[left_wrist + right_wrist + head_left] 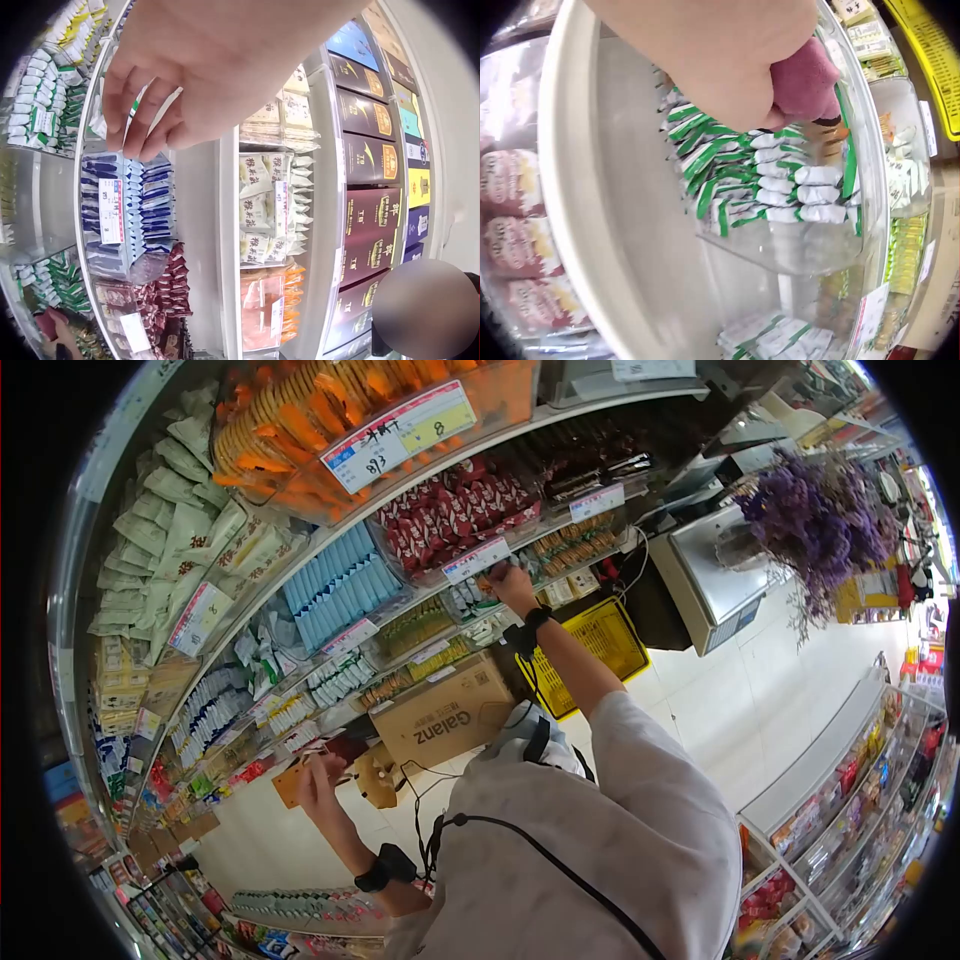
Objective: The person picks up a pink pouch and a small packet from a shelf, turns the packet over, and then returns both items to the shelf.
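Note:
In the head view my right hand (517,592) reaches into a clear shelf bin. In the right wrist view it is over stacked green-and-white packets (780,180), with a soft-looking, dotted mauve thing (806,81) gathered against its palm; I cannot tell what kind of thing it is. Most fingers of that hand are hidden. My left hand (322,795) is raised lower down to the left, fingers bent loosely, and no held thing shows. In the left wrist view that hand (180,82) overlaps a shelf above a bin of blue packets (150,202).
Red packets (455,515) and light-blue packets (342,575) fill neighbouring bins. Beneath them stand a cardboard box (445,715) and a yellow basket (600,645). A metal scale (715,565) and purple dried flowers (825,510) are at the right. Dark cords hang at my waist.

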A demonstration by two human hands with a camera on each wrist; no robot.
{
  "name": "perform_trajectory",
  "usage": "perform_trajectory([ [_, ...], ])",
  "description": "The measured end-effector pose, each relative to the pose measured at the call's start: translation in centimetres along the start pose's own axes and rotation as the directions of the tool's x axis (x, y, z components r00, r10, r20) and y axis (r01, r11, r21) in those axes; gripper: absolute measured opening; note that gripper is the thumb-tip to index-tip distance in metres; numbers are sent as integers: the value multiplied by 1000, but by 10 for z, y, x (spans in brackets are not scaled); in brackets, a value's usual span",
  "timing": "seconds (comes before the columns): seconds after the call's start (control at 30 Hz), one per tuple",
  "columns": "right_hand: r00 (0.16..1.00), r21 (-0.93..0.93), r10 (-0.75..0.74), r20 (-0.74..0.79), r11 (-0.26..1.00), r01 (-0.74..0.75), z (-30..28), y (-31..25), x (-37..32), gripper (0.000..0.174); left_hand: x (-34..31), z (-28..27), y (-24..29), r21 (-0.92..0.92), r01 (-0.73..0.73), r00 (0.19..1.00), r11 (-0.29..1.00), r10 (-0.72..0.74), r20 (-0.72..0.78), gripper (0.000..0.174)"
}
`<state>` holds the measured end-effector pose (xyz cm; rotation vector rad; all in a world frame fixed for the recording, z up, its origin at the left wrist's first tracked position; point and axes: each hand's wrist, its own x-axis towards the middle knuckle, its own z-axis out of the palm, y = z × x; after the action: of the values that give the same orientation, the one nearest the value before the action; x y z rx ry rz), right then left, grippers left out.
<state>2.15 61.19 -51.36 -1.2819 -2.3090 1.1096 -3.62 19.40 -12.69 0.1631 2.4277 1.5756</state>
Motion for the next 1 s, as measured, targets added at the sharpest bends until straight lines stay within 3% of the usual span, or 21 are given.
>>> perform_trajectory([
  [0.03, 999, -152, -29, 16, 988, 31, 10, 12, 13, 39, -2, 2, -2, -5, 22, 1000, 1000, -22, -4, 36],
  [0.07, 995, -141, 92, 48, 986, -84, 23, 21, 22, 44, -5, 2, -5, -7, 45, 999, 999, -45, -9, 35],
  [0.1, 967, -184, 80, 243, 982, -35, 9, 18, 26, 53, -7, 1, -5, -6, 69, 997, 998, -69, -15, 35],
  [0.17, 906, -248, 191, 378, 964, -100, 7, 16, 31, 58, -12, 5, -4, 10, 85, 996, 996, -85, -42, 35],
  [0.23, 894, -237, 357, 269, 925, -298, 30, 27, 30, 63, -16, 4, -4, 35, 112, 992, 993, -109, -63, 35],
  [0.27, 888, -185, 372, 269, 925, -331, 15, 18, 22, 64, -18, 4, -4, 52, 129, 990, 990, -125, -72, 35],
  [0.47, 932, -266, 231, 279, 951, -156, 10, 4, 31, 59, -23, 2, -12, 75, 173, 983, 982, -167, -77, 36],
  [0.63, 986, -405, 45, 162, 914, 25, 6, -4, 22, 54, -25, -4, -20, 97, 167, 985, 981, -164, -46, 40],
  [0.7, 986, -370, 86, 140, 929, -29, -1, -7, 16, 53, -25, -8, -26, 83, 162, 987, 983, -160, -36, 40],
  [0.73, 961, -285, 222, 166, 944, -168, -2, -9, 16, 57, -25, -8, -24, 86, 155, 988, 984, -153, -33, 40],
  [0.83, 972, -204, 187, 139, 966, -157, -18, -11, 1, 58, -27, -11, -21, 83, 140, 990, 987, -139, -22, 38],
  [0.87, 971, -199, 124, 206, 976, -82, 1, 16, 18, 50, -27, -13, -25, 68, 133, 991, 989, -132, -15, 38],
  [1.0, 988, -96, -39, 150, 994, 54, -33, -10, -3, 45, -22, -19, -28, 33, 108, 994, 994, -109, 16, 35],
])
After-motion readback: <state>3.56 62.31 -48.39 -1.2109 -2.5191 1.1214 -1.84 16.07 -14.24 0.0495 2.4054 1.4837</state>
